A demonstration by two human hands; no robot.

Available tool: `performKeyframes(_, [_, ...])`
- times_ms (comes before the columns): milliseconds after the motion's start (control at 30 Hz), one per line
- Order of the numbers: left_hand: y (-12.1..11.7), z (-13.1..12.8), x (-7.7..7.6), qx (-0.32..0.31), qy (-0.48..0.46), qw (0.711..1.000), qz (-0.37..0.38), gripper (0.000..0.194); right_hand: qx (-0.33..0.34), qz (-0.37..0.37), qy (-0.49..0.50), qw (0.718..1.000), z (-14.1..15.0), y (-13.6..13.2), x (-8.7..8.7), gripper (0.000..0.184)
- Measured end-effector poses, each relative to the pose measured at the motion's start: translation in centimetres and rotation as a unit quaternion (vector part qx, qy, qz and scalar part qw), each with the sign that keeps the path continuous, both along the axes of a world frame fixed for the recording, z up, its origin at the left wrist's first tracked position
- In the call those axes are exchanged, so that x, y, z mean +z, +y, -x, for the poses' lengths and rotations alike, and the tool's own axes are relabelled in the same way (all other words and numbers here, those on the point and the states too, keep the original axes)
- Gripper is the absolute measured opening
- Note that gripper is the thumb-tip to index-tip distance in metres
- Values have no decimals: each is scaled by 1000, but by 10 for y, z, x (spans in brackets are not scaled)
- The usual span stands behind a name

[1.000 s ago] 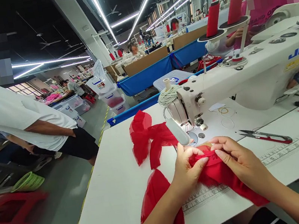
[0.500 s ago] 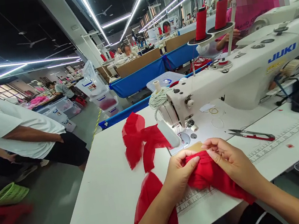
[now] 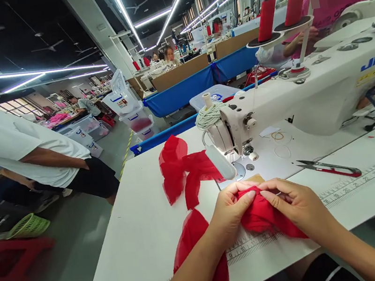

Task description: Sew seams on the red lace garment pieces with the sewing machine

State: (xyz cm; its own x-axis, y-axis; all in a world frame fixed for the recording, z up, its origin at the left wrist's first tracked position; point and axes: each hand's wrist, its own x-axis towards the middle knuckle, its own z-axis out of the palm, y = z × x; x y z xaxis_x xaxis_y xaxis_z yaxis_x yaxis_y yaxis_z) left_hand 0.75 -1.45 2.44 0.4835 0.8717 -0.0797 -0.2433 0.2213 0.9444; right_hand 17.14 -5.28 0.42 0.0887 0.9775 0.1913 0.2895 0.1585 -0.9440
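Note:
My left hand (image 3: 232, 209) and my right hand (image 3: 295, 206) both pinch a bunched piece of red sheer fabric (image 3: 261, 214) on the white sewing table (image 3: 146, 242), just in front of the needle plate (image 3: 240, 170). The fabric trails off the front edge on both sides of my arms. More red fabric (image 3: 183, 169) lies behind the presser foot, left of the white Juki sewing machine (image 3: 311, 92).
Red-handled thread snips (image 3: 330, 167) lie right of my hands. Two red thread cones (image 3: 280, 9) stand on the machine. A person in a white shirt (image 3: 20, 143) stands in the aisle at left, near a green basket (image 3: 28, 226) and red stool (image 3: 10, 261).
My hands have drawn slightly closer together and bunched the red fabric tighter, a little nearer to me. The view shifted a little.

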Motion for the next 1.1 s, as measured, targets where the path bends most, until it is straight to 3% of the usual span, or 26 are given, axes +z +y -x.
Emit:
performKeyframes(67, [0,0,0,14,15,1000,18,30,-35,18,13,999,0,-1,2,24])
performKeyframes(167, [-1,0,0,17,38,999,16,35,-73,-28,-6,997,1,0,9,21])
performKeyframes(367, [0,-1,-2,15,44,999,-16,32,-29,-23,-12,999,5,5,19,26])
performKeyframes(633, [-2,-1,0,33,147,976,-157,13,-20,-81,-71,994,15,10,9,28])
performKeyframes(800, [-3,-2,3,38,190,964,-182,11,-42,-80,-63,994,13,2,7,29])
performKeyframes(933, [0,-3,-2,43,182,971,-148,17,-120,-91,-32,988,-15,2,16,24])
performKeyframes(1033, [3,-3,-5,35,158,981,-103,26,-220,-111,-21,969,-66,17,24,29])
performKeyframes(1100, [4,-3,-6,35,148,985,-76,30,-332,-136,-29,933,-111,32,30,35])
